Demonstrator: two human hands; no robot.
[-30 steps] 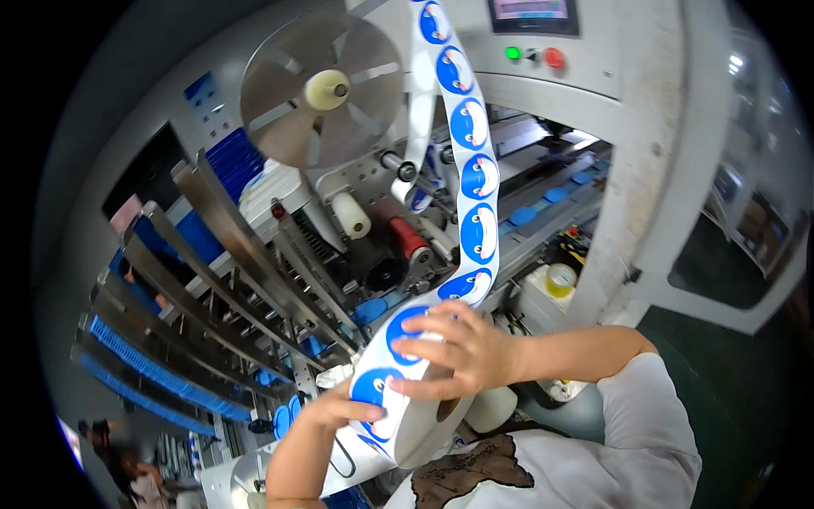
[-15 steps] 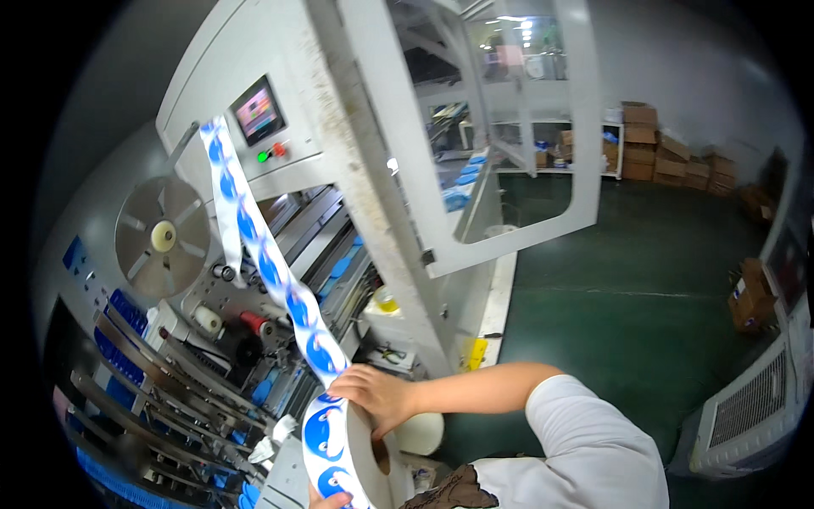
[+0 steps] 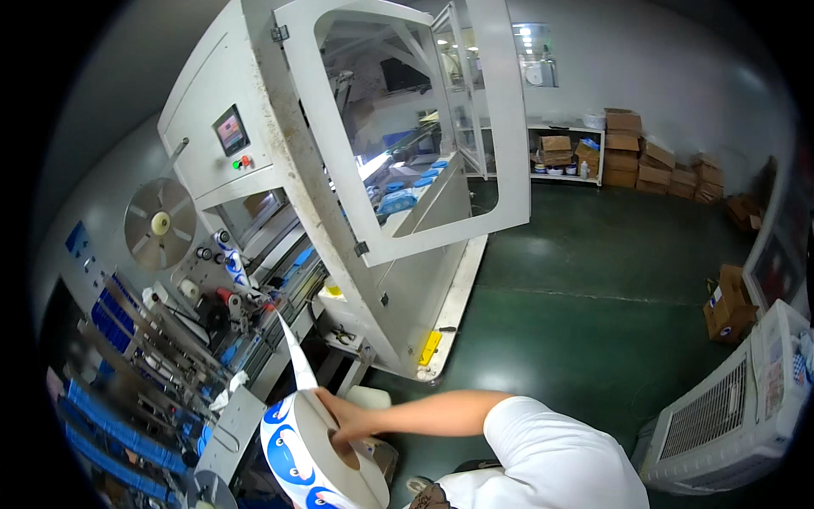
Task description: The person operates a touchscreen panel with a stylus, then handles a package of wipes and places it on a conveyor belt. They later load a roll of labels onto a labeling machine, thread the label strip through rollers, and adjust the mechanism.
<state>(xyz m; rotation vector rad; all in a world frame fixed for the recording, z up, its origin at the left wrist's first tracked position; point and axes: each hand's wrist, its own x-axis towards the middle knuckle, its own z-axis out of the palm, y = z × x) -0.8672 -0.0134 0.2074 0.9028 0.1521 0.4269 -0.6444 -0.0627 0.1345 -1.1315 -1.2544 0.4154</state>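
Note:
A large roll of white film printed with blue round figures (image 3: 290, 454) is at the lower middle, tilted, its hollow cardboard core facing right. My right hand (image 3: 346, 419) grips its upper edge, the fingers reaching into the core. A narrow white tail of the film (image 3: 297, 356) rises from the roll toward the machine. My left hand is out of sight. Another short length of the same printed film (image 3: 234, 261) passes over small rollers on the machine. A metal arm (image 3: 179, 153) sticks out above a round reel disc (image 3: 159, 224), with no film on it.
The white machine (image 3: 212, 85) carries a small screen, with its windowed door (image 3: 509, 195) swung out. Metal rails and blue stacks (image 3: 119, 433) fill the left. At right stand an air cooler (image 3: 721, 407) and a cardboard box (image 3: 729, 305). More boxes (image 3: 623, 148) line the back wall.
The long printed strip has come off the metal arm, leaving a short tail near the roll. The roll has shifted slightly left in view. My left fingertips have dropped out of sight.

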